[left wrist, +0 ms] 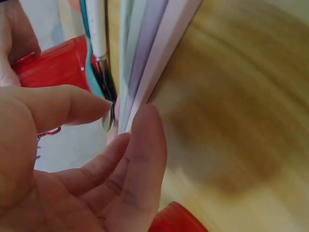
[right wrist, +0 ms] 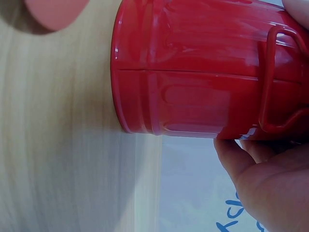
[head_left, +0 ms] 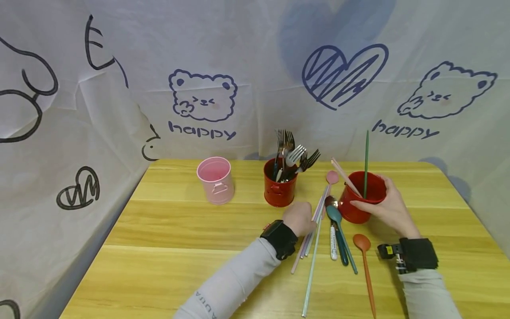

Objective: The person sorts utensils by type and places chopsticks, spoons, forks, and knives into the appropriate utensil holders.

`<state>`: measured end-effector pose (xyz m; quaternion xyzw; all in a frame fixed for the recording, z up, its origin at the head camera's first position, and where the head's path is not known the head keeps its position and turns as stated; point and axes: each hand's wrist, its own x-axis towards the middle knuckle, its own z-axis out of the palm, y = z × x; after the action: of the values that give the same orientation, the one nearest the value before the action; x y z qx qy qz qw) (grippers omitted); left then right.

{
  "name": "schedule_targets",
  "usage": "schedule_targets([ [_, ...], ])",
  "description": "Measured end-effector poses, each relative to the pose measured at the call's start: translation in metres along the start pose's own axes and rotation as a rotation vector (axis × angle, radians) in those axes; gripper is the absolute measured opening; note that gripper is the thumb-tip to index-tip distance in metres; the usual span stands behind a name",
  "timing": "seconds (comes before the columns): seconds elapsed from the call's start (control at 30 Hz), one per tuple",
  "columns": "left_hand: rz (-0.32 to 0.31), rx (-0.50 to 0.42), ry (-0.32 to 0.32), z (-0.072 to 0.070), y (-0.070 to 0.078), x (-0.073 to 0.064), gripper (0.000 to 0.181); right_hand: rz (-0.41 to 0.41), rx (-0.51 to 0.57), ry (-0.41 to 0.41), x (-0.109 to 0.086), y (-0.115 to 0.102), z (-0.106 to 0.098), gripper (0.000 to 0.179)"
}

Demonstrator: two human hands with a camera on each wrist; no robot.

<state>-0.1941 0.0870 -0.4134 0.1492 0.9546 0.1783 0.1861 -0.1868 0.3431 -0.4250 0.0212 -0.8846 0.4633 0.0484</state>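
My left hand (head_left: 300, 218) is over a loose bunch of pastel chopsticks (head_left: 313, 248) in pink, purple and mint. In the left wrist view, the thumb and index finger are bent with a gap between their tips, near the chopsticks; contact cannot be made out. My right hand (head_left: 392, 212) grips a red bucket (head_left: 356, 213) by its side, thumb at the front rim and fingers round the far side. The bucket tilts slightly; a green chopstick (head_left: 366, 164) and pink chopsticks (head_left: 345, 177) stand in it. In the right wrist view its handle (right wrist: 268, 82) shows.
Several spoons, a teal one (head_left: 334, 214) among them, lie right of the chopsticks. Nearer the front is an orange spoon (head_left: 361, 242); a pink spoon (head_left: 332, 177) lies behind. A red bucket of forks (head_left: 280, 195) and a pink bucket (head_left: 219, 190) stand at the back.
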Motion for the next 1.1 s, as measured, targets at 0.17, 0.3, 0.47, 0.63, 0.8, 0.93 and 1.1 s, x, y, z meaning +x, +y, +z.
schedule_targets([
  [0.17,0.007,0.024,-0.018,0.003,0.0,-0.003,0.037,-0.006,0.003,0.004,-0.001,-0.001,0.0,0.087],
  [0.3,-0.001,0.038,-0.018,0.004,0.002,-0.005,0.032,-0.014,0.006,0.006,-0.001,-0.003,-0.001,0.087],
  [0.47,-0.026,0.065,-0.028,0.005,0.004,-0.004,0.023,-0.014,0.005,0.003,-0.002,-0.003,-0.001,0.087],
  [0.63,-0.044,0.09,-0.024,0.009,0.006,0.0,0.02,-0.01,0.006,0.0,-0.001,-0.003,-0.001,0.087],
  [0.8,-0.057,0.105,-0.013,0.009,0.009,0.0,0.02,-0.006,0.0,-0.007,-0.001,-0.002,-0.001,0.088],
  [0.93,-0.061,0.114,0.0,0.009,0.01,0.0,0.02,-0.007,0.001,-0.007,-0.002,-0.002,-0.001,0.087],
  [1.1,-0.084,0.156,0.017,0.01,0.011,0.002,0.018,-0.007,0.008,-0.004,-0.002,-0.003,-0.001,0.087],
])
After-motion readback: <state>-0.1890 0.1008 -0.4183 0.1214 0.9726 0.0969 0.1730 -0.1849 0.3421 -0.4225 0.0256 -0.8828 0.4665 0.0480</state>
